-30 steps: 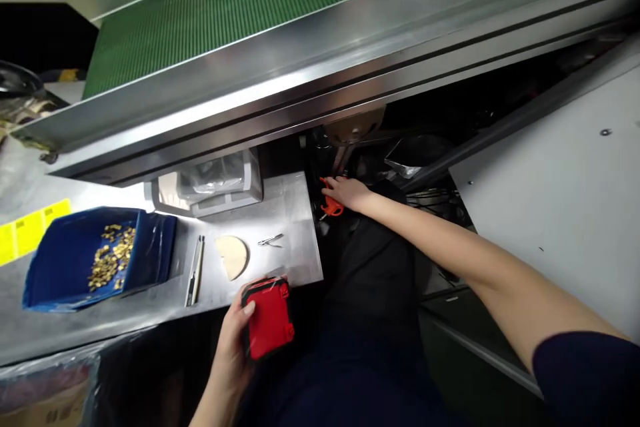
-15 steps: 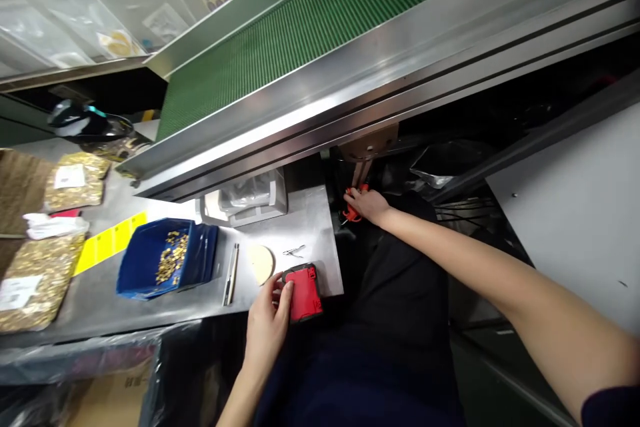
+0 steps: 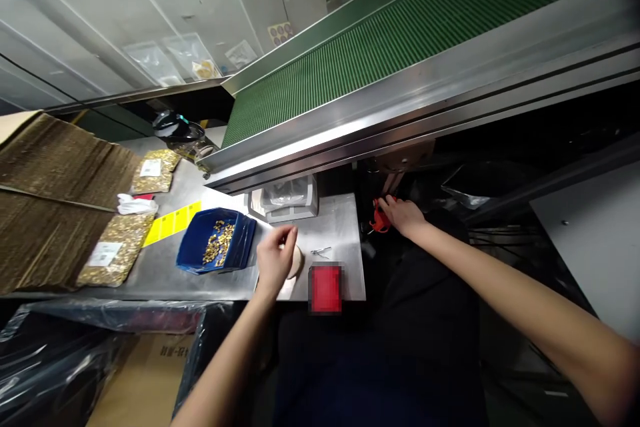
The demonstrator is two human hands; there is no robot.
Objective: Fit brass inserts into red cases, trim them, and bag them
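My left hand [image 3: 276, 259] is raised over the metal table, fingers curled together; whatever it may hold is too small to make out. Partly behind it lies a pale round disc [image 3: 296, 261]. A red block-like object [image 3: 326, 288], pixelated, sits at the table's front edge, right of that hand. Beyond the table's right edge, my right hand [image 3: 404, 216] has its fingers on an orange-red tool [image 3: 382, 215] below the conveyor. Small metal tweezers [image 3: 321, 252] rest between the hands. To the left, a blue bin [image 3: 191, 240] holds small gold pieces.
A green conveyor [image 3: 340, 77] with metal sides crosses above the table. A grey-white tray [image 3: 293, 215] stands beneath it. Bags of gold pieces [image 3: 131, 247], a yellow label strip [image 3: 173, 223] and stacked cardboard [image 3: 55, 193] are at left. An open carton [image 3: 140, 373] sits below the table.
My left hand has left the red object and risen over the pale disc, its fingers now curled. My right hand stays at the orange-red tool. The whole view has shifted, showing more at left.
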